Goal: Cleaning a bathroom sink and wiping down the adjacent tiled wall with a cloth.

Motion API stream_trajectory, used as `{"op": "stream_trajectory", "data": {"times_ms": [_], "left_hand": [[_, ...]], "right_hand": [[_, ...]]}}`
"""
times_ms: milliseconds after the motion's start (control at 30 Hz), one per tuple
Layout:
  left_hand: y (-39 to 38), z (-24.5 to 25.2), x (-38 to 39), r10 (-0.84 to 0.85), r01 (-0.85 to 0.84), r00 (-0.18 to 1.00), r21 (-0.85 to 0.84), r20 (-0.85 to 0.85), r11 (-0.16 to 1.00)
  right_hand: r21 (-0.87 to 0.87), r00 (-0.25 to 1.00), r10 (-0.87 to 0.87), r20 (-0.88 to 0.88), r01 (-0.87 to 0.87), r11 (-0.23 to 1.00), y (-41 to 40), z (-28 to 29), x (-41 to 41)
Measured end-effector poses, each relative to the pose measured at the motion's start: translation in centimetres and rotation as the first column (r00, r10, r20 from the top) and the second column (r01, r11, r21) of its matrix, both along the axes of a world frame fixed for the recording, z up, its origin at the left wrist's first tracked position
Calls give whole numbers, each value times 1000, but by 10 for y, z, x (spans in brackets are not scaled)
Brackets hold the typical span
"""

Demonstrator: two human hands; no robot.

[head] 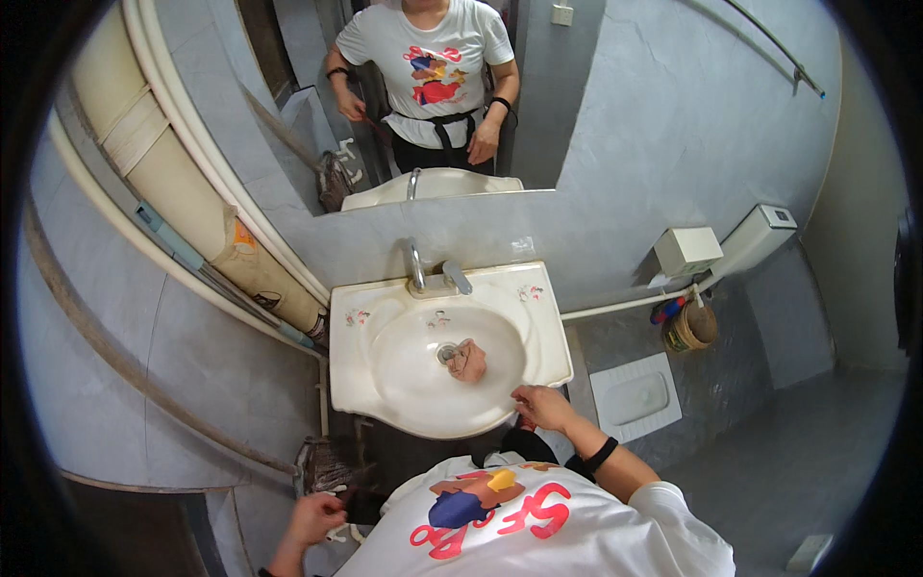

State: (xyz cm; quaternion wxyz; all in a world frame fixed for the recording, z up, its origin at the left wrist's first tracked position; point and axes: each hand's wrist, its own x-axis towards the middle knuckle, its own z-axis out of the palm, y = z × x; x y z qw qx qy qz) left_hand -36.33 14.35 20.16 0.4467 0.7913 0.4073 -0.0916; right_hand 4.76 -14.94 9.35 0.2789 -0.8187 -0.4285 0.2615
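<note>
A wet, crumpled pinkish-brown cloth lies in the white washbasin, just right of the drain. Behind the bowl stand a chrome faucet spout and its lever. My right hand is at the basin's front right rim, fingers loosely bent, with no object seen in it. Low at the left, my left hand has curled fingers beside my waist, near a mop head. The mirror shows a thin dark-red strip by its fingers; whether it is held is unclear.
A large mirror hangs above the basin. Pipes and a pole run along the left wall. On the right are a squat toilet, a bucket and a white wall box.
</note>
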Motion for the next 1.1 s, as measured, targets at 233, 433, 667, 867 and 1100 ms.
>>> {"op": "stream_trajectory", "data": {"times_ms": [233, 433, 667, 867, 1100], "left_hand": [[-21, 79, 146, 411, -198, 827, -485, 384, 852], [-88, 7, 306, 455, 203, 800, -889, 392, 410], [-195, -27, 441, 340, 138, 924, -982, 174, 126], [-222, -48, 503, -113, 220, 974, -928, 195, 301], [-188, -73, 481, 90, 18, 992, -790, 93, 613]], "right_hand": [[123, 891, 323, -319, -299, 946, 23, 39, 28], [715, 671, 436, -599, 204, 669, -2, 100, 61], [663, 664, 188, -724, 593, 458, -89, 70, 125], [539, 559, 70, -826, 749, 385, -177, 31, 218], [430, 441, -10, -898, 880, 202, -251, 21, 355]]}}
